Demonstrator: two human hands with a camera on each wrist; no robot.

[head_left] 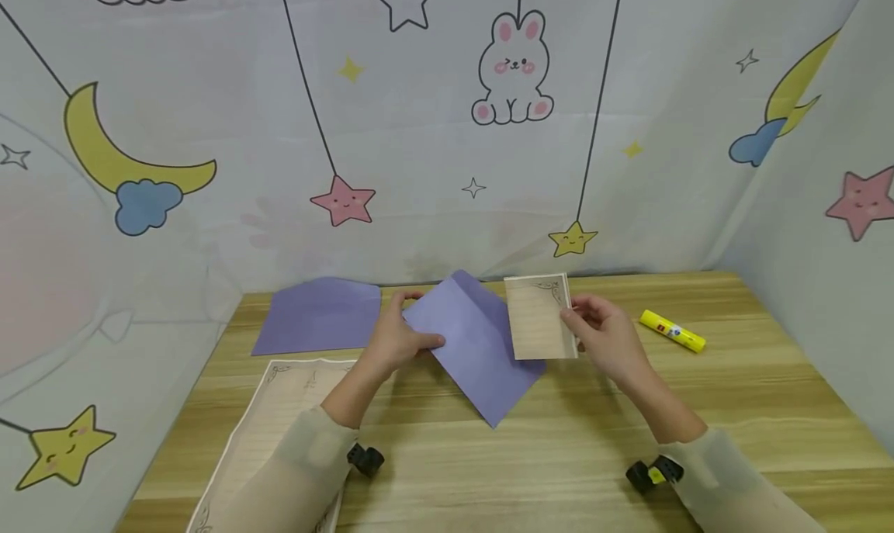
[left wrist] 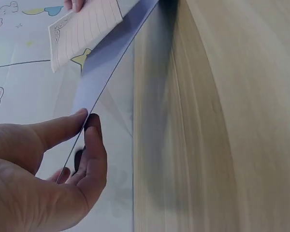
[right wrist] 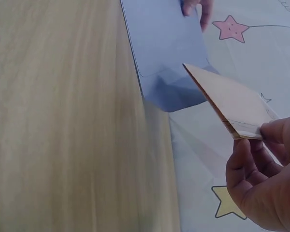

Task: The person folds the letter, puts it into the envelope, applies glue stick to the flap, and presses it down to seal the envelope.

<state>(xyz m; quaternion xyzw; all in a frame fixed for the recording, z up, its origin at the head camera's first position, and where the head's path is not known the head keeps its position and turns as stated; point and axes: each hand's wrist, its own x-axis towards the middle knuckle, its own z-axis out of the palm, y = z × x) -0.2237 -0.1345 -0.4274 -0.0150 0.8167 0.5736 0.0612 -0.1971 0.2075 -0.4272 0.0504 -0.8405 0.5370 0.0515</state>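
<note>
A purple envelope (head_left: 475,347) is tilted above the table, its flap raised. My left hand (head_left: 398,333) pinches its left corner between thumb and fingers, which the left wrist view shows edge-on at the envelope (left wrist: 106,67). In my right hand (head_left: 606,337) is a folded sheet of lined letter paper (head_left: 541,316) with a scroll ornament in one corner. Thumb and fingers pinch its right edge. The folded paper overlaps the envelope's right side in the head view; in the right wrist view the folded paper (right wrist: 232,99) stands apart from the envelope, near its flap end.
Another purple envelope (head_left: 317,316) lies at the back left of the wooden table (head_left: 531,471). A large bordered letter sheet (head_left: 258,424) lies at the left, partly under my left forearm. A yellow glue stick (head_left: 672,331) lies at the right. A patterned curtain (head_left: 433,153) hangs behind.
</note>
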